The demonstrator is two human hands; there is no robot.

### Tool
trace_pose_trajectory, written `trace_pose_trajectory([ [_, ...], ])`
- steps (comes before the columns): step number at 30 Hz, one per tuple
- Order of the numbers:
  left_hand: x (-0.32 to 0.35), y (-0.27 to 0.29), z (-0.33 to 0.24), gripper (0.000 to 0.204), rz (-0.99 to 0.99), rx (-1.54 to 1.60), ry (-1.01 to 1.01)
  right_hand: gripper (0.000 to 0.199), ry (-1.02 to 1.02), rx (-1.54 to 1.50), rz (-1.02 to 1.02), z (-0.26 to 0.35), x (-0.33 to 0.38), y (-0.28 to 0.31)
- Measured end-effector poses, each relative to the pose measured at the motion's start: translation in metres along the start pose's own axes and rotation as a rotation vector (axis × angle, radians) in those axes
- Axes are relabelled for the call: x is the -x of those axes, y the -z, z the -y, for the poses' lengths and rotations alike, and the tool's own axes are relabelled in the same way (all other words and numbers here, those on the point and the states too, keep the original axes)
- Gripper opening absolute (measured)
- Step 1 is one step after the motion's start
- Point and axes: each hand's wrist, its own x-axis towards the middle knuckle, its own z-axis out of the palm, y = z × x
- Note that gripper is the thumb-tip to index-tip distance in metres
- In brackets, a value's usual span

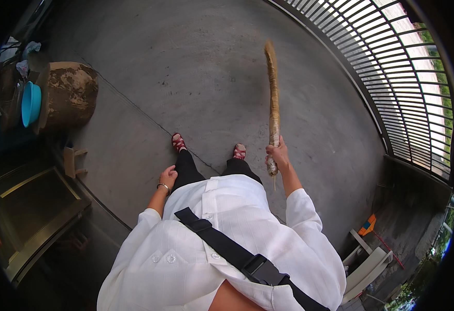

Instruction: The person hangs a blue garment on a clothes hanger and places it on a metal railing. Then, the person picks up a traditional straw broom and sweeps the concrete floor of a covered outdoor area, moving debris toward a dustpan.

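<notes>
A person looks down at their own two hands on a grey floor, the right one gripping a long tan bundle.
The right hand wraps its fingers around the bundle's lower, shiny-wrapped end; the rest points away over the floor, ahead of the right foot. The left hand hangs beside the left thigh, palm hidden, so whether it is clenched cannot be told. At far left, a blue basin sits against a worn brown drum-shaped object; the basin's contents cannot be made out.
</notes>
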Motion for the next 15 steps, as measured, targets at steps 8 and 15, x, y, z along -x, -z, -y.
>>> trace_pose_trajectory([
  [8,-0.038,0.087,0.089,0.04,0.036,0.047,0.023,0.018,-0.213,-0.471,-0.23,-0.066,-0.061,-0.15],
  [15,-0.037,0.195,0.124,0.041,0.148,0.1,0.152,0.027,-0.074,-0.44,0.009,0.027,0.021,-0.423],
])
